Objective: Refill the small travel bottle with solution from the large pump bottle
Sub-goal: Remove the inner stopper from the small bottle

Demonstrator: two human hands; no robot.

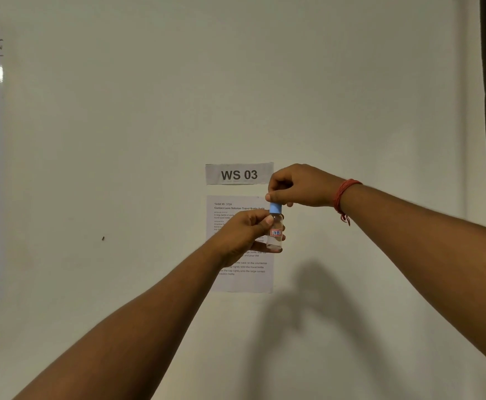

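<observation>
We had the small clear travel bottle (pixel 275 232) with the red-framed label held upright in front of the wall sheets, left hand (pixel 243 236) wrapped round its body. Right hand (pixel 299 184) had its grip pinched on the light blue cap (pixel 275 208) on top.

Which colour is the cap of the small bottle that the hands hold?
The cap is light blue, on a clear small travel bottle. It shows in the head view.

White wall (pixel 120 168); "WS 03" sign (pixel 239 174) above printed instruction sheet (pixel 243 269).
</observation>
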